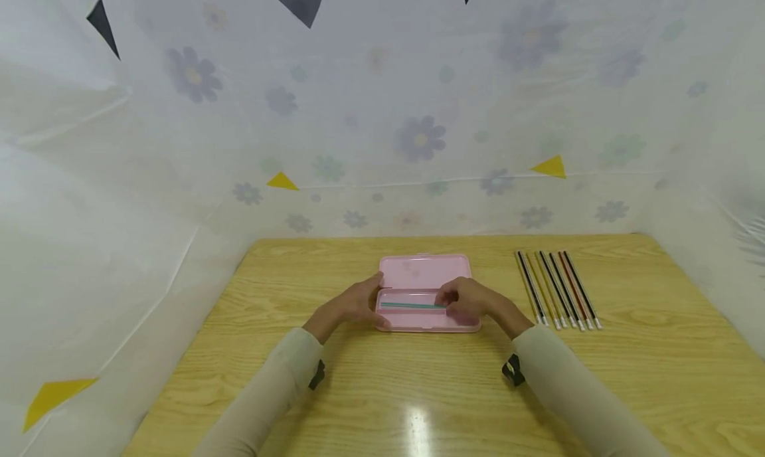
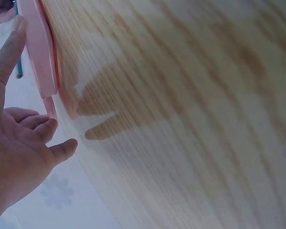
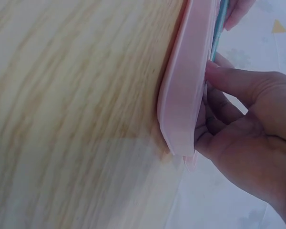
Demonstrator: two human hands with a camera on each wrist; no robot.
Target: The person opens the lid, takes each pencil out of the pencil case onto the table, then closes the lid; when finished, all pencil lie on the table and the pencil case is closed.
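We've got our left hand (image 1: 352,304) resting open against the open pink plastic pencil case (image 1: 425,291), right hand (image 1: 472,299) curled round its other end, green pencil (image 1: 412,305) lying between them

One pink pencil case (image 1: 425,291) lies open on one wooden table (image 1: 382,390), with one green pencil (image 1: 412,305) inside it. Beside it lie about six more pencils (image 1: 558,289) in a row. Two hands are in view.
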